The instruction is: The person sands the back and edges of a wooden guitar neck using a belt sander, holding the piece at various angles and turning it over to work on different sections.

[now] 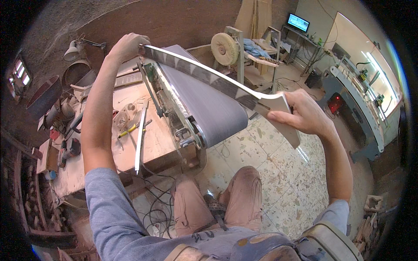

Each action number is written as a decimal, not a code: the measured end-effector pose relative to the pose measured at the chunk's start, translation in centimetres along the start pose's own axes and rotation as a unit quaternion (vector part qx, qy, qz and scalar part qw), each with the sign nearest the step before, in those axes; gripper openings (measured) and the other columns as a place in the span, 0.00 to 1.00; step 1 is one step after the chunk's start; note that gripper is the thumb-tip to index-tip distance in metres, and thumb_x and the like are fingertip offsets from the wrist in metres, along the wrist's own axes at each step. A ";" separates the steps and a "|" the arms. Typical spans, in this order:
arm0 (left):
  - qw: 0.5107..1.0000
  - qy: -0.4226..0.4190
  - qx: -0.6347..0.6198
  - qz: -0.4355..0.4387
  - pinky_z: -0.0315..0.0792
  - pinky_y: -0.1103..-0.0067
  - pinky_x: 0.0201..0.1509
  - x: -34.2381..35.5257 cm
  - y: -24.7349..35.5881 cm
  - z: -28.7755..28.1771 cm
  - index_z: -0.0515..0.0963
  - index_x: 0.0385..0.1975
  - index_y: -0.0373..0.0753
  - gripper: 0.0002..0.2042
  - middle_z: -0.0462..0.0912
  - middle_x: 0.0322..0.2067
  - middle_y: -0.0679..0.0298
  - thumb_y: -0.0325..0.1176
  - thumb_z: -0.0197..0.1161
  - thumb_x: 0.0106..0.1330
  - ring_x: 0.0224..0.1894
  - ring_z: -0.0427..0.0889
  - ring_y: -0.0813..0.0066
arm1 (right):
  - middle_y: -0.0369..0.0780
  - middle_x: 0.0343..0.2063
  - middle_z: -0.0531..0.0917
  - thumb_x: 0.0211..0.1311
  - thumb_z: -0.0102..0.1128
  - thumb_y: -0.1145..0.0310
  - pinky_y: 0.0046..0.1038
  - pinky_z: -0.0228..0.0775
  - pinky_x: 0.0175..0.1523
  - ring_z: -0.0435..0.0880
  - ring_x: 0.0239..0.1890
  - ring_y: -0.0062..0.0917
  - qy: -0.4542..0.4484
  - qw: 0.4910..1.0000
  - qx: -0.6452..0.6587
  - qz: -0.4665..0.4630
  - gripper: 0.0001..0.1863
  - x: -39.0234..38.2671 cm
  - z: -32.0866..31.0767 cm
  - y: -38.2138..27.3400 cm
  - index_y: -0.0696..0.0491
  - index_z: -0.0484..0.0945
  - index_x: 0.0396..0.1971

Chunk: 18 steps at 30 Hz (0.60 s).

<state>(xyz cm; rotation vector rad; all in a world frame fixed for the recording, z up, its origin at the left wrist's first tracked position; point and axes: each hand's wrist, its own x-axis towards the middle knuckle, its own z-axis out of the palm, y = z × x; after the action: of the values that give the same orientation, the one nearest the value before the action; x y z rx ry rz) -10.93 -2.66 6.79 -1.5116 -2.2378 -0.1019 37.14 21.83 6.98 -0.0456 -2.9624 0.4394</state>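
A long, slightly curved wooden piece (198,69), dark with pale triangles and a white upper edge, spans the gap between my two hands. Its right end flares into a wider, pale part. My left hand (129,45) is closed round the narrow far end. At the flared end my right hand (307,114) grips it, the thumb lying across the near face. Below and behind the piece is a belt sander with a wide grey belt (213,115), its rounded end toward me. Whether the piece touches the belt I cannot tell.
The wooden workbench (117,154) at left holds a pale strip (140,139), yellow-handled pliers (127,130) and a cordless drill (69,152). Black cables (154,213) lie by my legs. A buffing wheel (224,49) stands behind, a large grey machine (359,108) at right.
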 end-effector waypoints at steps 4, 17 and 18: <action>0.999 -0.028 0.000 -0.033 0.80 0.64 0.54 -0.7 -2.1 0.1 0.88 0.43 0.41 0.17 0.87 0.52 0.60 0.25 0.73 0.51 0.51 0.86 0.52 | 0.47 0.22 0.84 0.66 0.67 0.55 0.34 0.74 0.33 0.85 0.24 0.35 -0.016 0.999 0.043 -0.027 0.20 2.7 0.3 -0.4 0.60 0.82 0.35; 0.999 -0.002 0.016 0.051 0.78 0.66 0.62 -0.8 -2.2 0.8 0.87 0.45 0.46 0.14 0.83 0.59 0.60 0.29 0.68 0.57 0.60 0.83 0.56 | 0.48 0.21 0.82 0.63 0.69 0.53 0.34 0.72 0.32 0.82 0.23 0.37 0.013 0.999 0.015 -0.028 0.22 -1.0 0.0 0.8 0.60 0.83 0.36; 0.998 0.009 0.001 0.066 0.77 0.67 0.63 -0.3 -0.7 0.8 0.87 0.45 0.46 0.15 0.83 0.59 0.62 0.30 0.68 0.58 0.60 0.83 0.57 | 0.49 0.22 0.83 0.63 0.69 0.53 0.35 0.73 0.33 0.83 0.24 0.41 0.019 1.000 0.011 -0.023 0.22 -2.3 -0.2 1.1 0.60 0.84 0.36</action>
<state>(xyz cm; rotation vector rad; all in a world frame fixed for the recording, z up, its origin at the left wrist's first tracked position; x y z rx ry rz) -11.72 -2.96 6.04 -1.6455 -2.1164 -0.0739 39.47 22.84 6.53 0.0164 -2.9152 0.4599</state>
